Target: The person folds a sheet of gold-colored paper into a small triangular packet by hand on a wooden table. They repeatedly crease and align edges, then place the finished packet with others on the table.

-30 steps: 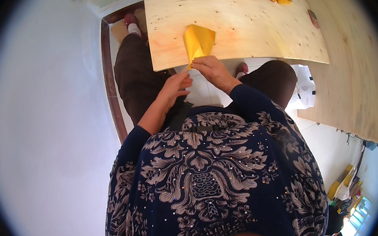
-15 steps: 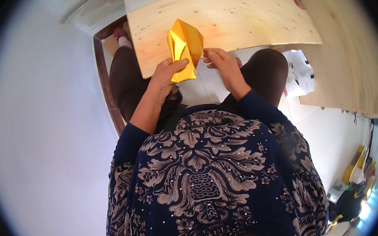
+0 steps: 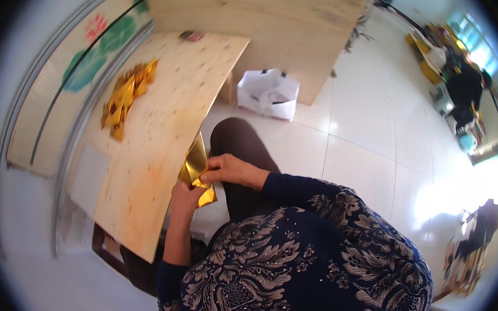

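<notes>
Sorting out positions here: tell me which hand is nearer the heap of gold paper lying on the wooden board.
Left. The left hand grips the gold sheet at the board's near edge, on the side of the heap; the right hand holds it from the far side.

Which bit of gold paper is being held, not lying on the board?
The gold sheet at the board's near edge, pinched between left hand and right hand; the gold pile lies untouched farther up.

single head-mounted fisheye looking steeply down, sitting close over the person's patterned top (image 3: pixel 291 268), facing the wooden board (image 3: pixel 161 133) at left, edges bending hard
</notes>
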The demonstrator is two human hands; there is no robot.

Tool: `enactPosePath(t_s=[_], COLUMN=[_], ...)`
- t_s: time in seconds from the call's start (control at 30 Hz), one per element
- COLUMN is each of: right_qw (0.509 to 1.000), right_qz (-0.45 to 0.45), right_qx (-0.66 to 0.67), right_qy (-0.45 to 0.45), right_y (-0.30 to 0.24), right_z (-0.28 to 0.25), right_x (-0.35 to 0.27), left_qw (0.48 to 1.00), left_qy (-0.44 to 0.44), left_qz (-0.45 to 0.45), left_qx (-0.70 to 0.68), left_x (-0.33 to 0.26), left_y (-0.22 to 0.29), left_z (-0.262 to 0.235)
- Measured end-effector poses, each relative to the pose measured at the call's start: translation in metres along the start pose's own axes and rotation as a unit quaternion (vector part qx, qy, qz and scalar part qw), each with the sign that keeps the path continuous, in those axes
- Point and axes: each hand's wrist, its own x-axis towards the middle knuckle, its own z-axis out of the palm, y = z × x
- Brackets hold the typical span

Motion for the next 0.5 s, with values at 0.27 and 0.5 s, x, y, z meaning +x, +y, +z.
enactPosePath(t_s=[0.27, 0.5], right_qw=[0.961, 0.986], right_qz=[-0.159, -0.141], right_qx=[-0.212, -0.062], right_qy=[0.084, 0.059], right_y=[-0.014, -0.029], right_z=[-0.02, 0.012], right_x=[-0.021, -0.024], left_qw=[0.992, 0.973], left_qy=[-0.008, 0.091], left_qz=[0.128, 0.19], left_qx=[-0.004, -0.097], left_x=[0.001, -0.023], left_y=[0.013, 0.021], left_z=[0.011, 0.0])
